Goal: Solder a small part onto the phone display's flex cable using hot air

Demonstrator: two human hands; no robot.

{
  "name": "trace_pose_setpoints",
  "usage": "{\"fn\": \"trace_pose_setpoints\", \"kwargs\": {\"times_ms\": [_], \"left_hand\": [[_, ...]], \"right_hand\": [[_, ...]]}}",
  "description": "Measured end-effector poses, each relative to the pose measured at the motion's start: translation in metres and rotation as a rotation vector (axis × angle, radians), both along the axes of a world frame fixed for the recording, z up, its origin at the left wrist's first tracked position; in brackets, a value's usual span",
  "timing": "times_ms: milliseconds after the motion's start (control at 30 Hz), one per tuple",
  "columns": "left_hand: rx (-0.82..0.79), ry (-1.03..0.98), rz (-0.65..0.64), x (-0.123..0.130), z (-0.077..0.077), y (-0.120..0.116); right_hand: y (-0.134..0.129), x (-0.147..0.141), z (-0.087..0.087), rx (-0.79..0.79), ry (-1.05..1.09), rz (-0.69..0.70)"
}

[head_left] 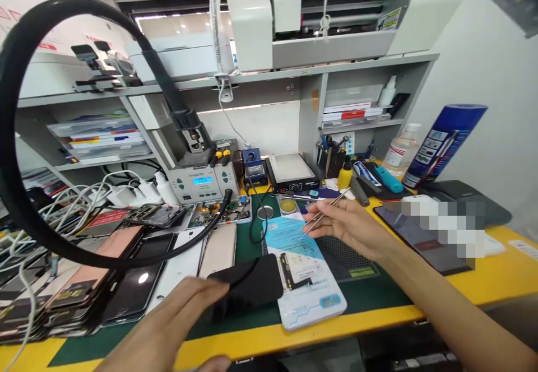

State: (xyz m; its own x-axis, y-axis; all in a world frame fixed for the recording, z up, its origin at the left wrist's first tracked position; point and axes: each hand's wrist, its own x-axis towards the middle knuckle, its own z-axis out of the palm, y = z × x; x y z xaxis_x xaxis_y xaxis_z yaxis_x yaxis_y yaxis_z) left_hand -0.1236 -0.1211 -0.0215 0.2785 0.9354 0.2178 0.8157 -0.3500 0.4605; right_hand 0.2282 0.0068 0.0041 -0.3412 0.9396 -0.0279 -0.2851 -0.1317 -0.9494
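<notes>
My right hand (330, 218) holds a pair of metal tweezers (315, 222) between thumb and fingers, above the upper end of a blue and white package (313, 313). A black phone screen (252, 285) lies face up, its right end on the package; a dark flex part (288, 271) with a connector strip lies beside that end. My left hand (176, 316) is at the screen's left end, fingers stretched out and thumb apart, nothing held in it. Whether its fingertips touch the screen is unclear.
Stacked phones (84, 271) fill the left side. A black hose (12, 193) loops in front, from a rework station (202, 181). Behind the package are a small round tin (288, 205) and a yellow bottle (344, 176). A dark tablet (412, 235) lies at right.
</notes>
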Motion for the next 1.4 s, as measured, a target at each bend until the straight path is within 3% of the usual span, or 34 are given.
{"fn": "trace_pose_setpoints", "kwargs": {"times_ms": [100,167,267,400,667,800,900,1133,1400], "left_hand": [[-0.244,0.251,-0.116,0.033,0.028,0.021],[-0.289,0.306,-0.151,0.048,0.037,0.037],[-0.270,0.316,-0.186,0.057,0.039,0.051],[-0.241,0.365,-0.187,0.057,0.039,0.049],[0.050,0.481,-0.200,0.054,0.042,0.043],[0.286,0.433,-0.189,0.054,0.046,0.050],[0.363,0.332,-0.153,0.059,0.049,0.060],[0.349,0.114,-0.217,0.083,0.035,0.090],[0.471,0.002,-0.297,0.090,0.016,0.098]], "right_hand": [[0.002,-0.001,-0.003,-0.010,0.017,0.016],[0.001,-0.001,-0.003,-0.010,0.027,0.022],[-0.001,-0.001,-0.002,-0.010,0.039,0.030],[-0.002,0.001,0.002,-0.009,0.051,0.035],[-0.003,0.004,0.004,-0.014,0.055,0.022],[-0.005,0.001,0.004,-0.017,0.041,0.016],[-0.004,0.001,0.003,-0.007,0.021,0.000],[-0.001,0.007,-0.001,0.156,-0.102,-0.114],[-0.015,0.004,0.005,0.232,-0.172,0.086]]}}
